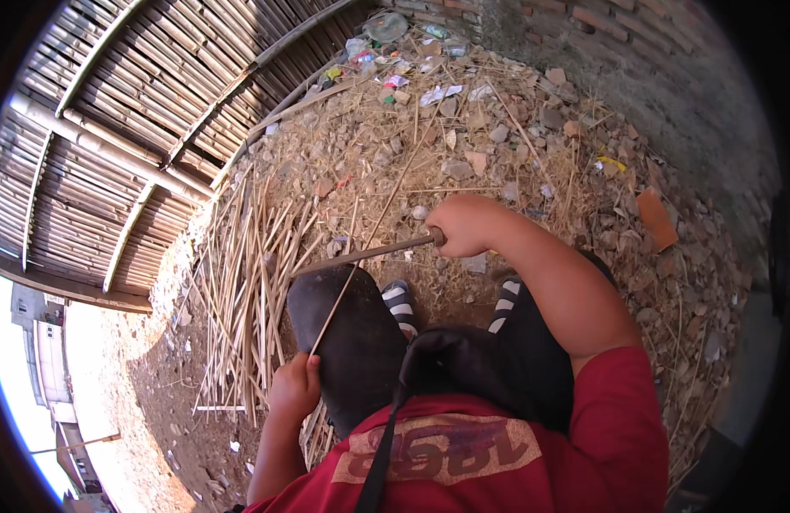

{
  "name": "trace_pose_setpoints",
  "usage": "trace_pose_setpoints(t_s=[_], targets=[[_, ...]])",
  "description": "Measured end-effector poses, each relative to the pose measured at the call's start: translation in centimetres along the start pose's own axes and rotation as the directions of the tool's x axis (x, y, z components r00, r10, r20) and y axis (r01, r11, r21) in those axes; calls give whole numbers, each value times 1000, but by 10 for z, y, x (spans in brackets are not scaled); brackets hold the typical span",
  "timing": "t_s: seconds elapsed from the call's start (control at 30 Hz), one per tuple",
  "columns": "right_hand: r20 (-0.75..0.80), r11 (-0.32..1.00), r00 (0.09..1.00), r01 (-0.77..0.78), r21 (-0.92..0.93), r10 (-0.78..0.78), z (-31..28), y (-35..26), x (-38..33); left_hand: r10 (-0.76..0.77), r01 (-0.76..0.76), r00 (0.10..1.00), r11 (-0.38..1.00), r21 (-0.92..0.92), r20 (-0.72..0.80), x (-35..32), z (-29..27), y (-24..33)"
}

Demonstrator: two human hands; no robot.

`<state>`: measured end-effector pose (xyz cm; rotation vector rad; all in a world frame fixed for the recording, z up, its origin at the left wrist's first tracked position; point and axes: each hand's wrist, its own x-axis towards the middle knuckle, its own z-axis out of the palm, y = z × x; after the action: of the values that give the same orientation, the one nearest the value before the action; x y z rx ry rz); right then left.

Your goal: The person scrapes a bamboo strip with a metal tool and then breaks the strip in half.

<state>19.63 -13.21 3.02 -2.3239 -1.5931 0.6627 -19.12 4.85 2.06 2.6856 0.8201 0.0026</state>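
My left hand [295, 389] is closed round the lower end of a thin bamboo stick [333, 315], near the outer side of my left thigh. From there the stick slants up and away to the right, over the ground. In my right hand [466, 224] is the handle of a long-bladed knife [369, 254], its narrow blade pointing left to my left knee. Blade and stick cross just above that knee; whether they touch I cannot tell. Beside my left leg lies a loose heap of split bamboo sticks [245, 299], pale and roughly lengthwise.
A bamboo slat fence [138, 145] rises on the left, and a brick wall [600, 26] stands at the far right. Stones, straw and broken brick cover the ground, with litter [395, 81] at the far end. An orange-brown flat piece [657, 220] lies right of my arm.
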Motion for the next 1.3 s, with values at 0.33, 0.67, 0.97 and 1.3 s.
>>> trace_pose_setpoints(t_s=[0.33, 0.67, 0.97, 1.3], targets=[[-140, 978, 975, -154, 138, 173, 14, 48, 13, 34, -34, 999, 999, 6, -14, 4, -2, 2], [-24, 917, 962, -250, 310, 271, 13, 53, 16, 2, -2, 999, 1000, 18, -36, 7, 0, 11], [24, 993, 997, -70, 93, 68, 11, 21, 15, -14, 15, 1000, 999, 49, -26, 6, 1, 5], [-49, 994, 993, -107, 35, 108, 5, 6, 2, -26, 27, 1000, 994, 102, -12, 4, 2, 6]])
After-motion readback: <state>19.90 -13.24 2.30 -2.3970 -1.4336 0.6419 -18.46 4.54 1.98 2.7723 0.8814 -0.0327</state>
